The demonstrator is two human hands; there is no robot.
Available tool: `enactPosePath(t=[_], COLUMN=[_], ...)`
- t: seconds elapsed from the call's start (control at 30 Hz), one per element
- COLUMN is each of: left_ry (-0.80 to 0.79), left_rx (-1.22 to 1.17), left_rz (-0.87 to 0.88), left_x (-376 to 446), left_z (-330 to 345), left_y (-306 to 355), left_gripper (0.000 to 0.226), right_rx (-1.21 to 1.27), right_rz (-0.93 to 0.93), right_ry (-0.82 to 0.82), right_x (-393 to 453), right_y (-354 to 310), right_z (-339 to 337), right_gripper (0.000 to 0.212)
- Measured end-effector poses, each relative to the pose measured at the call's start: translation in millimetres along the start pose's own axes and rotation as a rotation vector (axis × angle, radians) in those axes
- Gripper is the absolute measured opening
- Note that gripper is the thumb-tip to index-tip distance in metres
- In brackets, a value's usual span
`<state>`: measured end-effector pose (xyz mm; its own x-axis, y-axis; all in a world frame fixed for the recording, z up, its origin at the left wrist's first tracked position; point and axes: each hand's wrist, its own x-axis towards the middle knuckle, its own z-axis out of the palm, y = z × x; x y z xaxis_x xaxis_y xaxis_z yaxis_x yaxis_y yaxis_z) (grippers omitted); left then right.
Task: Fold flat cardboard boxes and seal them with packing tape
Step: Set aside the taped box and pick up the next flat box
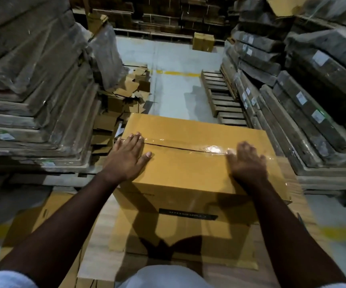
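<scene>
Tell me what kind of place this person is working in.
Most likely a warehouse or packing storeroom. Wrapped stacks of flat cardboard line both sides of a concrete floor marked with a yellow line, and both hands press on a taped box.

Warehouse: wrapped flat-cardboard stacks (33, 80), pallets (224, 100), concrete floor (174, 90)

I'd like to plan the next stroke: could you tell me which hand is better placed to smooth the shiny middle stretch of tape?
Probably the right hand: it lies by the glossy tape.
</scene>
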<state>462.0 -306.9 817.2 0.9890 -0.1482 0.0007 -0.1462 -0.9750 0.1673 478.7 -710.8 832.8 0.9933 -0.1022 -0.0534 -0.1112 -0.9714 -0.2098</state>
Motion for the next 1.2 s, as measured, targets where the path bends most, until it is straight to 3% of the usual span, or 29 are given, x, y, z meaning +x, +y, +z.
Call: enactPosePath(t=[0.07, 0.13, 0.3, 0.5, 0.57, 0.63, 0.77, 0.83, 0.93, 1.07, 1.2], left_ry=[-0.005, -0.005, 0.017, -0.094, -0.108, -0.086, -0.010, 0.005, 0.055, 0.108, 0.318], left_rx=[-0.002, -0.004, 0.039, -0.031, -0.021, -0.022, 0.002, -0.005, -0.205, -0.461, -0.483], left_rz=[-0.075, -0.135, -0.144, 0.194, 0.210, 0.127, -0.180, -0.331, -0.561, -0.776, -0.764], left_x=[0, 2, 17, 35, 37, 35, 31, 35, 53, 77, 67], left_z=[0, -1, -4, 4, 6, 6, 0, -5, -16, -27, -52], left_y=[3, 8, 26, 68, 73, 60, 27, 29, 38, 24, 35], left_gripper=[0.089, 0.098, 0.104, 0.077, 0.076, 0.081, 0.098, 0.108, 0.116, 0.101, 0.084], right_rx=[-0.022, -0.031, 0.012, -0.010, 0.005, 0.028, 0.012, 0.057, 0.243, 0.365, 0.458], right_rz=[0.147, 0.167, -0.218, -0.491, -0.545, -0.460, 0.045, 0.254, 0.471, 0.553, 0.569], right_ry=[0.027, 0.035, -0.099, -0.166, -0.177, -0.135, 0.023, 0.039, 0.068, 0.149, 0.361], right_x=[1, 0, -11, -23, -27, -23, -4, 4, 16, 22, 20], right_y=[22, 19, -35, -94, -97, -70, 25, 48, 54, 53, 41], right_z=[-6, -5, 10, 18, 19, 16, -4, -16, -22, -26, -43], right_gripper=[0.082, 0.084, 0.077, 0.068, 0.068, 0.067, 0.063, 0.072, 0.090, 0.084, 0.082])
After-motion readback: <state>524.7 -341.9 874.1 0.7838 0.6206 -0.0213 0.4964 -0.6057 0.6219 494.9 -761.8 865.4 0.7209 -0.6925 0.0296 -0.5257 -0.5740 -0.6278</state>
